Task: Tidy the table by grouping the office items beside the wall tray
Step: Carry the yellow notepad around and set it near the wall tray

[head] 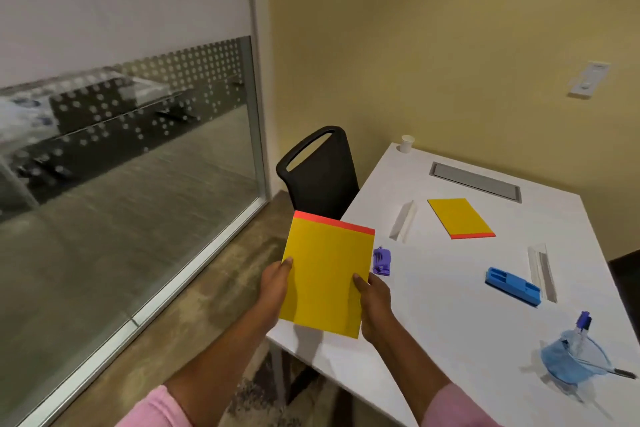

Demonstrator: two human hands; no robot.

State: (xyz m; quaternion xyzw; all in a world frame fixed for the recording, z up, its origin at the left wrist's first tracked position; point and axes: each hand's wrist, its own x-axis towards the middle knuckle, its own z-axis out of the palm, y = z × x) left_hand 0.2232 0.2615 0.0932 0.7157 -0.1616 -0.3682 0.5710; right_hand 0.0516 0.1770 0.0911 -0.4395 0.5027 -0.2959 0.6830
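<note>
— Yellow paper notepad with a red top strip [327,276], where is it?
— Off the white table's [450,315] near-left corner, pinched at both edges by left hand [275,282] and right hand [374,305], likely for carrying flat.
— Its destination?
— Probably far right, beside the second yellow pad [460,218] near the grey recessed tray [475,181].

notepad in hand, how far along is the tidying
Early. One yellow pad already lies near the tray by the wall. In hand: a second notepad, held by the left hand and right hand over the table's near corner. Left: the purple stapler, blue holder, two white strips and the pens, all scattered.
</note>
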